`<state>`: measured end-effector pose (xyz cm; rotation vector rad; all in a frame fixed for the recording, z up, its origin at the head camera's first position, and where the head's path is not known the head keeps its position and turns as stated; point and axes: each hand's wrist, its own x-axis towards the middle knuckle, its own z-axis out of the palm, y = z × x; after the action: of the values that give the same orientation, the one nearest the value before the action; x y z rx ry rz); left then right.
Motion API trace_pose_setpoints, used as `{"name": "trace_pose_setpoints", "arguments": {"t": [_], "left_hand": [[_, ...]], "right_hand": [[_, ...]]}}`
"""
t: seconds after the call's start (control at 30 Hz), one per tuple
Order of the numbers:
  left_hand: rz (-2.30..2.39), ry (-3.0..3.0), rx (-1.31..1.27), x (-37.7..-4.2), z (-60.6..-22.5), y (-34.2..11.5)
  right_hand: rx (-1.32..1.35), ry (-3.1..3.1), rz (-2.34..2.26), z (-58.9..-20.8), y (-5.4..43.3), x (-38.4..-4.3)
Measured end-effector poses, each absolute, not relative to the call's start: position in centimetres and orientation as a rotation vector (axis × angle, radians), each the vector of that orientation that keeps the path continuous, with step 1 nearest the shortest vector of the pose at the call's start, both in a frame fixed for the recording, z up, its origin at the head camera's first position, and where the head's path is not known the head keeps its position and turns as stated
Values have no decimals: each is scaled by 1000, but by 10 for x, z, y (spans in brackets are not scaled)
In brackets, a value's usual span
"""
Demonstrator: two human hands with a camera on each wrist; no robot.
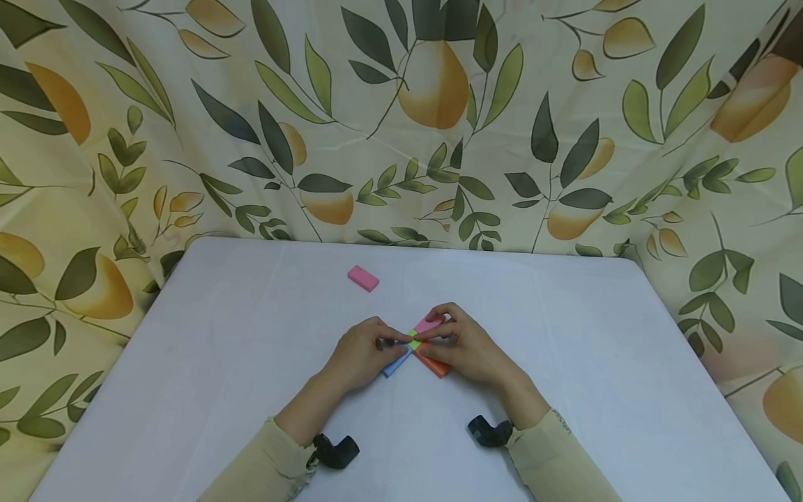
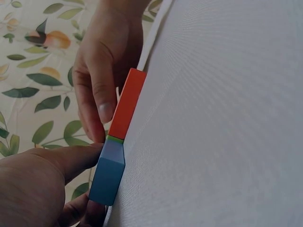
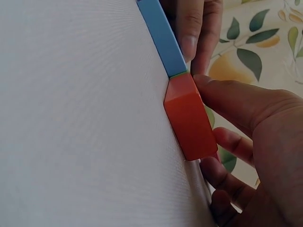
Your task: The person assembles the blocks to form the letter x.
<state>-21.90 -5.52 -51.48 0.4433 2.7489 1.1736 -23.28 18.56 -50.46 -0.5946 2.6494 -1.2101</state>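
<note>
Several coloured blocks lie together in a cross shape near the middle of the white table. A blue block point(image 1: 394, 367) points toward the near left, an orange block point(image 1: 437, 365) toward the near right and a pink block point(image 1: 428, 325) toward the far right. Between them shows a small green piece point(image 1: 414, 342). My left hand point(image 1: 360, 355) holds the blue block's side, thumb and forefinger reaching to the centre. Over the orange and pink blocks, my right hand point(image 1: 473, 348) grips with thumb and bent fingers. Its thumb lies along the orange block point(image 3: 191, 125). My fingers partly hide the far-left part.
One loose pink block point(image 1: 363, 278) lies farther back on the white tabletop point(image 1: 251, 300). Behind the table's far edge hangs a fruit-and-leaf patterned cloth point(image 1: 401, 174). Black devices point(image 1: 337, 452) are strapped at both wrists, low over the table.
</note>
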Motion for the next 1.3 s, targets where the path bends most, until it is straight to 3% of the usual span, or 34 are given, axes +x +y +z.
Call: {"name": "trace_pose_setpoints", "arguments": {"t": [1.3], "left_hand": [[1234, 2642, 346, -221, -512, -57]], "right_hand": [[-628, 2622, -1251, -514, 190, -237]]}}
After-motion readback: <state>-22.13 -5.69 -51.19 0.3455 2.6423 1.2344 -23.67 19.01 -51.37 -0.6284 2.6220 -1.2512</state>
